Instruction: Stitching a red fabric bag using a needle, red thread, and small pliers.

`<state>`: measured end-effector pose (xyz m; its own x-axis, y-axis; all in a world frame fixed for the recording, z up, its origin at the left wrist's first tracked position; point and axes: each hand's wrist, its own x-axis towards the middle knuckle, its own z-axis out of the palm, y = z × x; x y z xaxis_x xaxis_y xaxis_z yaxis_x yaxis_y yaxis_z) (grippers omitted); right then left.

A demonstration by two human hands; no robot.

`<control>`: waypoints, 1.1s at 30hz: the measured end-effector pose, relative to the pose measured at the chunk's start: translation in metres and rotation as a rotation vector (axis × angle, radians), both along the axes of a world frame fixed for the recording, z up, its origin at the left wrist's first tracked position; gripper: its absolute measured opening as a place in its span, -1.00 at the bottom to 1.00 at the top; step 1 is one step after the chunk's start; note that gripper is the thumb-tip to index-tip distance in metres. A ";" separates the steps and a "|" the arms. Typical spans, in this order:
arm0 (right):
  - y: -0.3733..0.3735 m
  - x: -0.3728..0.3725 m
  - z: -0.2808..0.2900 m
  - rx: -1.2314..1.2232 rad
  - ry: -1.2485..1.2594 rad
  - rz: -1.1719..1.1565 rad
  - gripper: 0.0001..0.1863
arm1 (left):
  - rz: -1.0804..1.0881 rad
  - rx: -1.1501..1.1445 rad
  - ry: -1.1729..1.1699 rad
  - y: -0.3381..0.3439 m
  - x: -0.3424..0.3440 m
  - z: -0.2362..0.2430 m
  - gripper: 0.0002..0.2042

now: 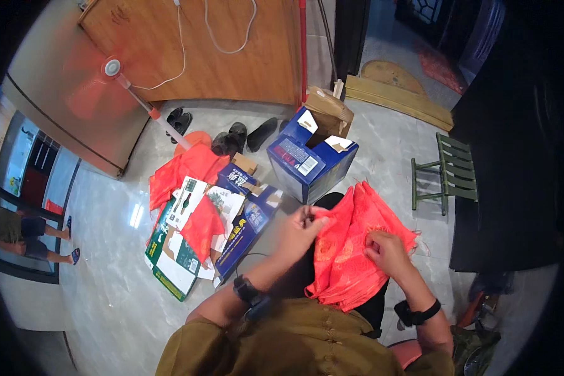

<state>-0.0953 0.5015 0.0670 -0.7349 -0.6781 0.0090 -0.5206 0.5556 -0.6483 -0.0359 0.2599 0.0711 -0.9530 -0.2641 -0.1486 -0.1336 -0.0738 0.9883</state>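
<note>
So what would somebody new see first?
Probably the bright red cloth, low and right of centre, pinched by the left fingers and right fingers. Then the blurry red fan at upper left, and the open blue box on the floor beyond the cloth.

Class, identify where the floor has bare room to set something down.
Pale floor lies bare left of the flattened cartons and, mostly, between the blue box and green stool. It is crowded where cartons, shoes and box cluster; the held red cloth blocks the near middle.
</note>
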 end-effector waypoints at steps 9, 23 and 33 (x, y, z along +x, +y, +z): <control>-0.020 0.014 0.067 -0.707 -0.416 -0.405 -0.81 | -0.292 -0.089 0.177 0.040 -0.010 0.037 -0.87; -0.013 0.016 0.098 -0.266 -0.057 -0.156 -0.92 | -0.240 0.134 0.097 0.050 -0.011 0.038 -0.92; -0.015 0.014 0.101 -0.192 -0.064 -0.142 -0.87 | -0.199 0.114 0.088 0.048 -0.010 0.041 -0.94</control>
<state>-0.0813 0.4868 0.1681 -0.8263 -0.5578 0.0785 -0.4004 0.4836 -0.7783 -0.0464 0.3078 0.1117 -0.9951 -0.0564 -0.0809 -0.0705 -0.1664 0.9835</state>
